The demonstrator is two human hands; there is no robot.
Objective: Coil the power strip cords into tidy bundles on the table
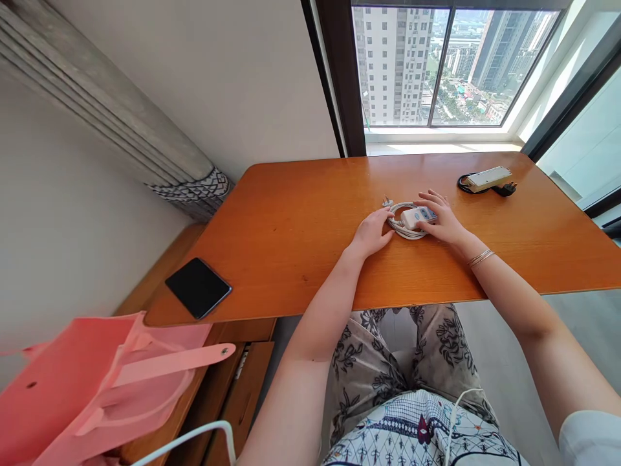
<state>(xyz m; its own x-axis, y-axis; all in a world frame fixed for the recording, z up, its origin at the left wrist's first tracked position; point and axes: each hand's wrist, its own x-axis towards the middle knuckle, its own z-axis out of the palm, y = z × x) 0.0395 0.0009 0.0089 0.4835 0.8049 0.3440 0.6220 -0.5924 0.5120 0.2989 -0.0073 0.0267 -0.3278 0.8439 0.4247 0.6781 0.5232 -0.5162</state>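
A small white power strip (412,218) lies on the wooden table, ringed by its own coiled white cable (406,234). Its plug (387,202) sticks out at the coil's upper left. My left hand (372,232) is at the left side of the coil, with fingertips and thumb on the cable. From the right, my right hand (440,219) spans the strip's right end, thumb at the near side and fingers over the far side. The fingers cover part of the strip's right end.
A second power strip (488,179), cream-coloured with a black cable, lies at the table's (281,259) back right. A black tablet (198,288) rests near the front left corner. Pink bags (160,369) stand beside the table at lower left. A window (451,71) is behind.
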